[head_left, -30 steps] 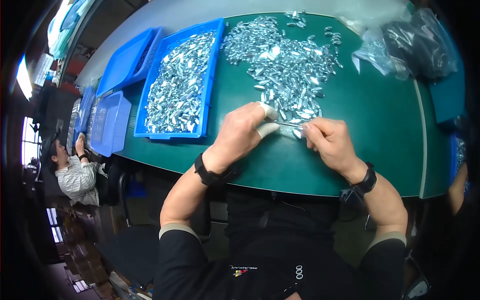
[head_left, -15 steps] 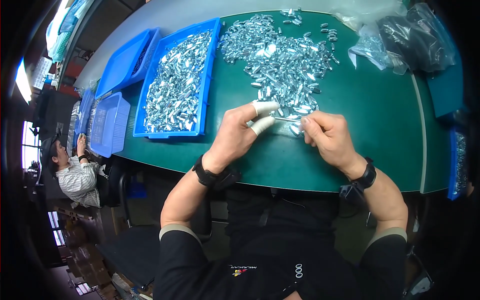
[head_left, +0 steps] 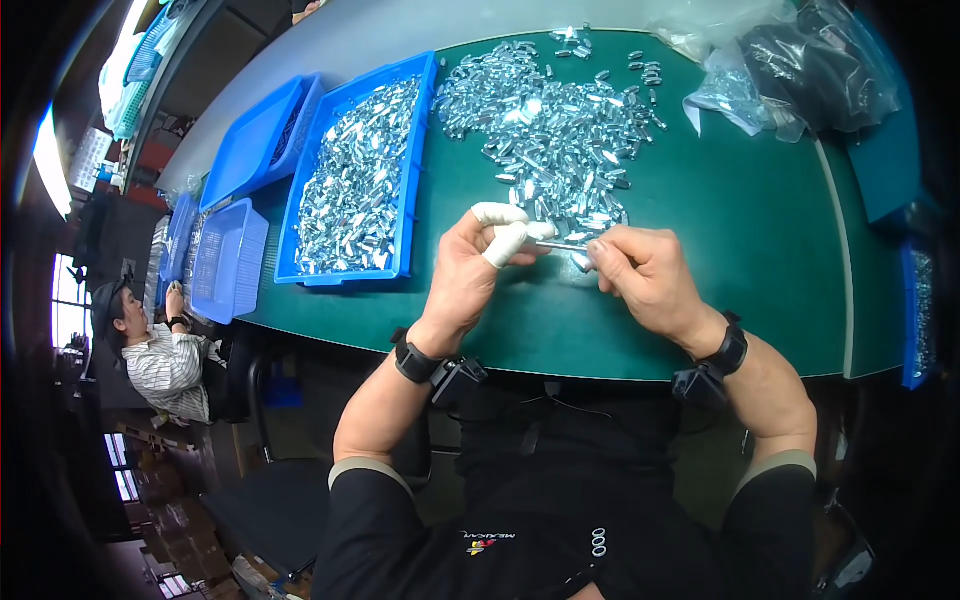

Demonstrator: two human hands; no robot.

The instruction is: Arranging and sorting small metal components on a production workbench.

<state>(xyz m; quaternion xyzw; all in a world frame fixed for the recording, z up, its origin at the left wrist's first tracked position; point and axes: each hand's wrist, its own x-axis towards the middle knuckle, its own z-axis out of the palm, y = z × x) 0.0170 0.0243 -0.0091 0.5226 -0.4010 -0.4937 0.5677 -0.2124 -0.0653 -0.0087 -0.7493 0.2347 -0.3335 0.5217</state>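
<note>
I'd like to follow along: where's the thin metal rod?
Right of centre in the head view, the thin metal rod runs between left hand and right hand, by the near end of the shiny pile.

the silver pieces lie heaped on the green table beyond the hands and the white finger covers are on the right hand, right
Not quite: the head view shows the white finger covers on the left hand, not the right hand. The silver pieces do lie heaped on the green table beyond the hands.
</note>
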